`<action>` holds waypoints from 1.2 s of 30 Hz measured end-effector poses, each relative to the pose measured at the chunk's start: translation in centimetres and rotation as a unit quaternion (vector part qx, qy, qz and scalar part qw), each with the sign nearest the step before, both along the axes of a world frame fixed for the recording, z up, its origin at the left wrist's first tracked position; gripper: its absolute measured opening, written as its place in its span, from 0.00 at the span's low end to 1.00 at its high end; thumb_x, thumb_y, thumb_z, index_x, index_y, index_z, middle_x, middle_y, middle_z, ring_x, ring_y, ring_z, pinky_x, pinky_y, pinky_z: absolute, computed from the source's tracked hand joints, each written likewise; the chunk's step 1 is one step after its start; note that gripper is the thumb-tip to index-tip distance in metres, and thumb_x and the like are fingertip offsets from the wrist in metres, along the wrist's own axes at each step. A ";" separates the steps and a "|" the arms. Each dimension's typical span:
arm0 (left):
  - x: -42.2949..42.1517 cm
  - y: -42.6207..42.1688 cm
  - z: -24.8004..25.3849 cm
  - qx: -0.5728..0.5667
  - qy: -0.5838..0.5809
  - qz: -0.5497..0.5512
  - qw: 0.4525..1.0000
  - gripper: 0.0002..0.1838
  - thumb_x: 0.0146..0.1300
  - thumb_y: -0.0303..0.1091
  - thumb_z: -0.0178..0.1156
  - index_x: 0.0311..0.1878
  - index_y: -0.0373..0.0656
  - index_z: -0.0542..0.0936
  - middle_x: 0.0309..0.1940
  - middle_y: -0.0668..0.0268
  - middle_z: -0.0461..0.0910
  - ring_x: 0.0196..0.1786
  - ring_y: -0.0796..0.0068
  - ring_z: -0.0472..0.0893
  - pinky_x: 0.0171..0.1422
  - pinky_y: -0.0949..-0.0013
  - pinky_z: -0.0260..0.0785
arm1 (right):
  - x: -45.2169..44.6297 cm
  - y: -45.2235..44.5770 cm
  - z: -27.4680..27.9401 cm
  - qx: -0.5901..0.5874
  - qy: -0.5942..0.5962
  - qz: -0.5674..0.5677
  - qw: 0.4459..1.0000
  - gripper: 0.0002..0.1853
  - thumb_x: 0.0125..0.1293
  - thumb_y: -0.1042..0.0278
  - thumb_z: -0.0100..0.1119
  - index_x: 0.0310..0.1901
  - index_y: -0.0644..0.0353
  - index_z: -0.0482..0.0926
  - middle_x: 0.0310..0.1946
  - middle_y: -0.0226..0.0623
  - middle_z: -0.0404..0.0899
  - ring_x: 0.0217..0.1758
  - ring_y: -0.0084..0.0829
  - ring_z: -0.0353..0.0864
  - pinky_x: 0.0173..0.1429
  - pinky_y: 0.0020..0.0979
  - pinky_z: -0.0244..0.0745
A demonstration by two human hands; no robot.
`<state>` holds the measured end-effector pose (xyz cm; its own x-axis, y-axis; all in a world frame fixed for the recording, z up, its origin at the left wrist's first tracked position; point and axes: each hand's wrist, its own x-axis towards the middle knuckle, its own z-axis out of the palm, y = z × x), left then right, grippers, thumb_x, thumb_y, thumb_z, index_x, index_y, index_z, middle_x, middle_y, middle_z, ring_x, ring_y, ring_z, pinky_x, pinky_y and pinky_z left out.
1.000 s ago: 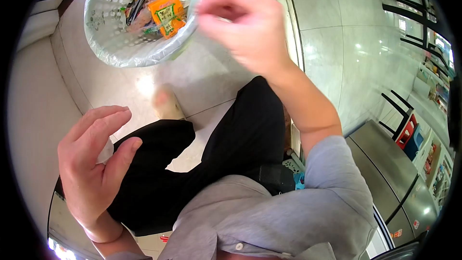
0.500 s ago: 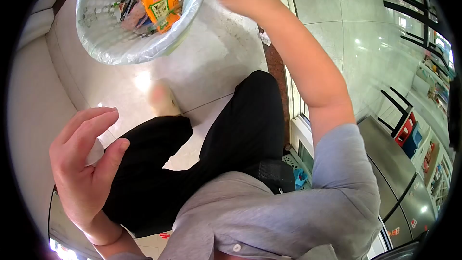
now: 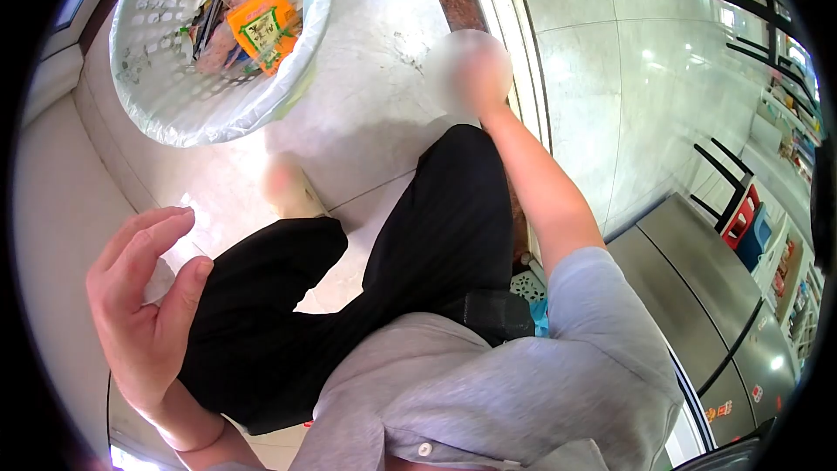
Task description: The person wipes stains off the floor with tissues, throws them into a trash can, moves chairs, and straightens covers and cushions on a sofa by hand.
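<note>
Near left, the left hand [image 3: 144, 301] is half open, a white wad [image 3: 159, 282] between thumb and fingers. Far left, the basket [image 3: 196, 128] holds an orange packet [image 3: 264, 28]. Right of it, the right hand [image 3: 475, 74] is blurred; its opening and hold cannot be told.

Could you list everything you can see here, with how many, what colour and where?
basket: one, white, floor ahead-left
liner: one, pale, over basket rim
packet: one, orange and green, in basket
other rubbish: several, mixed colours, around packet
floor tiles: several, pale grey, underfoot
furniture with thin legs: uncounted, black, far right
cabinet: one, steel-grey, right
shelves: uncounted, white, far right
pouch: one, black, by right hip
small item: one, white, in left hand
trousers: one pair, black, on legs
shirt: one, grey, on torso
foot: one, blurred, ahead
hands: two, left curled, right blurred
</note>
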<state>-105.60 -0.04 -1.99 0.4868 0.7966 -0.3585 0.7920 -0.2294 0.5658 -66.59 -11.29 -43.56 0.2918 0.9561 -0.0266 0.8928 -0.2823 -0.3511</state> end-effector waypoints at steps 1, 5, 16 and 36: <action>0.1 0.1 0.0 0.000 0.000 -0.001 1.000 0.15 0.52 0.28 0.71 0.44 0.34 0.82 0.40 0.54 0.83 0.42 0.60 0.82 0.48 0.67 0.72 | -0.9 -0.2 -0.3 0.099 0.030 0.004 0.995 0.10 0.55 0.77 0.58 0.41 0.64 0.80 0.39 0.49 0.74 0.43 0.49 0.77 0.46 0.44 0.75; 0.7 0.3 0.0 -0.015 0.002 -0.001 1.000 0.15 0.53 0.29 0.71 0.43 0.34 0.82 0.40 0.54 0.83 0.42 0.60 0.82 0.48 0.67 0.72 | -6.2 2.0 4.5 0.081 0.041 -0.068 0.994 0.12 0.56 0.77 0.57 0.43 0.64 0.80 0.40 0.50 0.73 0.42 0.50 0.76 0.45 0.44 0.74; 0.6 -0.1 -0.3 -0.020 0.019 -0.008 1.000 0.15 0.53 0.28 0.71 0.44 0.34 0.82 0.41 0.54 0.83 0.41 0.59 0.82 0.47 0.67 0.72 | -8.2 7.0 2.1 0.051 0.079 0.166 0.982 0.13 0.56 0.76 0.54 0.43 0.57 0.80 0.45 0.49 0.72 0.48 0.51 0.74 0.50 0.44 0.75; 0.5 -2.6 2.4 0.078 -0.095 -0.043 0.991 0.15 0.49 0.23 0.70 0.42 0.35 0.81 0.39 0.56 0.83 0.39 0.56 0.83 0.41 0.66 0.74 | -12.5 0.5 0.0 0.125 -0.007 0.120 0.985 0.06 0.55 0.73 0.58 0.33 0.63 0.81 0.48 0.42 0.78 0.58 0.48 0.73 0.62 0.42 0.71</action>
